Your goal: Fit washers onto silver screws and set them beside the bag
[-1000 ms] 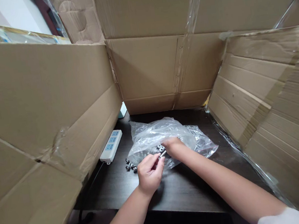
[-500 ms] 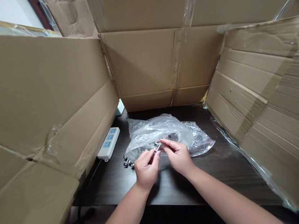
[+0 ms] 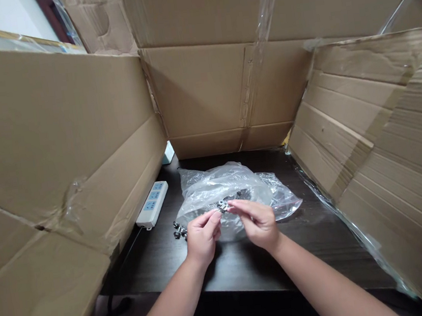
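My left hand (image 3: 202,236) is closed in a pinch, its fingertips level with the opening of a clear plastic bag (image 3: 216,187). What it grips is too small to make out. Facing it, my right hand (image 3: 259,222) pinches a small silvery metal part (image 3: 223,206) at the fingertips. Other metal bits in the bag lie right behind, so the part's outline is unclear. A narrow gap separates the two hands. Several dark-headed bolts (image 3: 180,230) lie loose on the table, left of my left hand.
A white power strip (image 3: 152,204) lies at the left on the dark table (image 3: 303,249). Cardboard walls (image 3: 202,87) enclose the table at the left, back and right. A small white box (image 3: 167,153) stands in the back left corner.
My hands have drawn slightly apart, the right one shifting right. The silvery part that spanned both sets of fingertips no longer visibly reaches the left hand. Bag and loose bolts stay put.
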The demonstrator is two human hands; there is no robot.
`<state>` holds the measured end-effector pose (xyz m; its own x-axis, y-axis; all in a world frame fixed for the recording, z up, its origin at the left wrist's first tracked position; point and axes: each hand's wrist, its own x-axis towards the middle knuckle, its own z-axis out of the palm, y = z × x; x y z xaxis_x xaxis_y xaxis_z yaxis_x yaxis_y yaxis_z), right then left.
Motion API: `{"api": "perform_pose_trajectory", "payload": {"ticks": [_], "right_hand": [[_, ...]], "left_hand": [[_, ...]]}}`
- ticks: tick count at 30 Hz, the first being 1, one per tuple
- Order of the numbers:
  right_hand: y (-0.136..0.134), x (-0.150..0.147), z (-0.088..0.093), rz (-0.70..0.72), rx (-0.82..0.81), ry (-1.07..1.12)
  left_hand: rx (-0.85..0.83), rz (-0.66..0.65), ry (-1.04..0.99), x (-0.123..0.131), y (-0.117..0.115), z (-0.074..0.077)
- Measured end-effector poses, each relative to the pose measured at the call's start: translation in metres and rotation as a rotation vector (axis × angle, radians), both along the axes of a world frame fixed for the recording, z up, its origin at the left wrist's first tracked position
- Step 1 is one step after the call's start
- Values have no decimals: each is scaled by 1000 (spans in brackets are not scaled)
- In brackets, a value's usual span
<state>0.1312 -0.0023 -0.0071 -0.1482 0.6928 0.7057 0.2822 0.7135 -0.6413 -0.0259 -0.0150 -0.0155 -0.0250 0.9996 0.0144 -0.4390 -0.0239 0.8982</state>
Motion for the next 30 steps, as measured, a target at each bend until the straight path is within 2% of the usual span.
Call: {"api": "perform_pose_trajectory", "payload": {"ticks": [2,5,8,11,15,17,21,26,30], "right_hand": [[11,9,5,-47,-120,-61],[35,17,12,-72,-276,-343],[54,16,17,-36,-342,-434],[57,8,21,43,-401,-422],[41,2,22,393,-591,-20],[33,2,21,466,-609,117],[26,2,19,370,-531,116],[25,-2,20,223,-312,-70],[25,-6,14,265,-389,-10]], "left_hand": [[-84,-158,-175,-2,1,4],[-175,-369,-351,-6,0,7],[-224,-458,-420,-8,0,7],[-210,-403,-412,-8,1,6],[-183,-249,-341,-5,3,5],[-183,-205,-291,-3,4,4],[-169,-141,-190,0,3,3],[-149,-88,-123,1,3,2],[-148,-97,-135,0,3,1]]}}
